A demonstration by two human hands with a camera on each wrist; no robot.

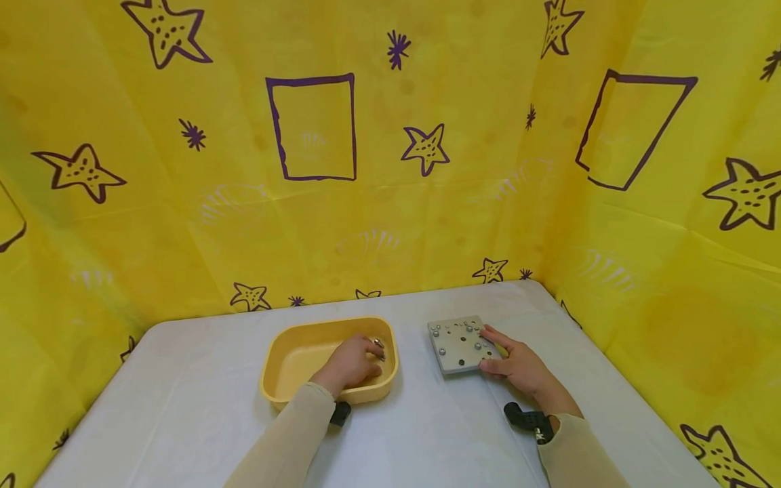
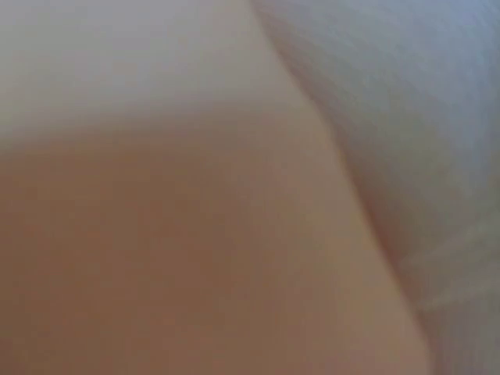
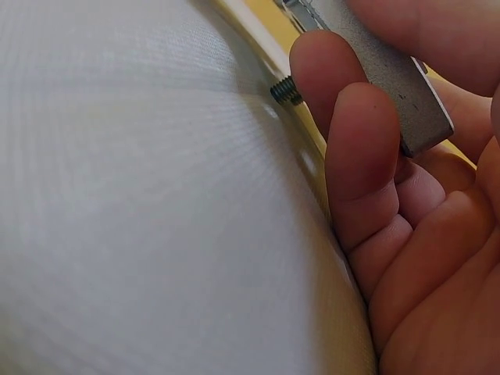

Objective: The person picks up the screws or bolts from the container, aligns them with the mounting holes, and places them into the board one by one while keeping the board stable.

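Observation:
A square grey metal plate [image 1: 457, 342], drilled with holes and set with several bolt heads, is tilted above the white table. My right hand [image 1: 518, 366] grips its right edge, thumb on the near side. In the right wrist view, fingers curl under the plate [image 3: 426, 117], and a dark threaded bolt end [image 3: 287, 91] sticks out below it. My left hand [image 1: 352, 360] reaches into a yellow tray [image 1: 283, 390], its fingers at small metal pieces [image 1: 379, 343] by the right end. I cannot tell whether it pinches one. The left wrist view shows only blurred skin and cloth.
A white cloth covers the table [image 1: 183, 400]. Yellow patterned sheets [image 1: 317, 237] rise behind it and on both sides. A black wrist camera [image 1: 527, 418] is strapped at the right wrist, and part of another shows under the left sleeve.

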